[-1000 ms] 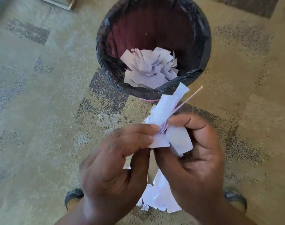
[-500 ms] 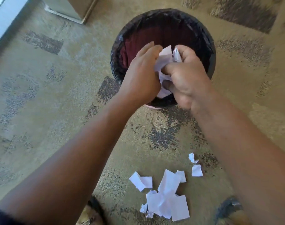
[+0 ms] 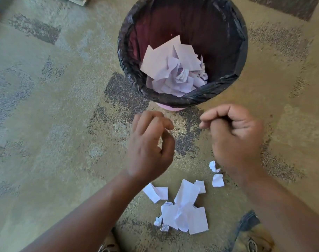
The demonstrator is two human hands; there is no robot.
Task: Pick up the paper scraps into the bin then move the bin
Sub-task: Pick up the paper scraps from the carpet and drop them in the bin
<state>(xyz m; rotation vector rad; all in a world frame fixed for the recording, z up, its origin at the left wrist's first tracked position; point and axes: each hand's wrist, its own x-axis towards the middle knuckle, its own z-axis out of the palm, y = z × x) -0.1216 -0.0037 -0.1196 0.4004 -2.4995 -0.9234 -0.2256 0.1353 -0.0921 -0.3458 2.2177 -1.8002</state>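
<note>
Over the patterned carpet (image 3: pixel 46 124), at about nine o'clock from centre, the left hand (image 3: pixel 149 148) hangs with fingers loosely curled and holding nothing; half a second ago it was above the bin pressing paper. At twelve o'clock the bin (image 3: pixel 243 51) now holds that bundle atop its heap. At three o'clock the right hand (image 3: pixel 235 135) is curled tighter, also empty. At six o'clock more scraps (image 3: pixel 184 213) lie on the floor, so another gathering trip seems due.

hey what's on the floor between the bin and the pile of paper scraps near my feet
In the head view, only bare patterned carpet lies between the bin and the paper scraps. The left hand and right hand hover above that stretch, holding nothing.
</note>
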